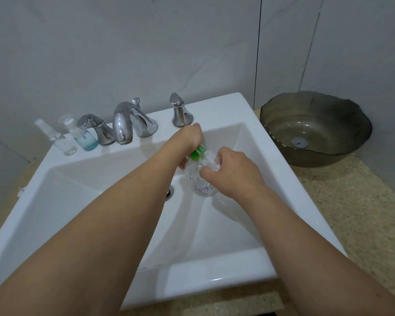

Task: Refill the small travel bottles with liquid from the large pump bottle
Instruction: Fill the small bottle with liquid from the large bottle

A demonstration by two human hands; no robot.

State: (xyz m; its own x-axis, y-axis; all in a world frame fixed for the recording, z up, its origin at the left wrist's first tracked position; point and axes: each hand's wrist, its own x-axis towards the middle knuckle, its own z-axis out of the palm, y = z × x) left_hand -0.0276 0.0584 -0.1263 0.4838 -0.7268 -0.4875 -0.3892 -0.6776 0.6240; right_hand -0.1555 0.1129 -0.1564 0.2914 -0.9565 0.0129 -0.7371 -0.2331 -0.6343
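A clear large pump bottle (202,187) with purple writing and a green pump head (197,152) stands inside the white sink (105,215), near the drain. My left hand (188,139) curls over the green pump head from above. My right hand (232,169) grips a small clear object beside the pump spout; my fingers hide most of it. On the sink's back left ledge stand a small clear spray bottle (55,137) and a small travel bottle with blue liquid (84,139).
A chrome faucet (123,124) with two handles (180,110) lines the sink's back rim. A dark glass bowl (315,128) sits on the speckled counter (342,201) to the right. A grey tiled wall is close behind.
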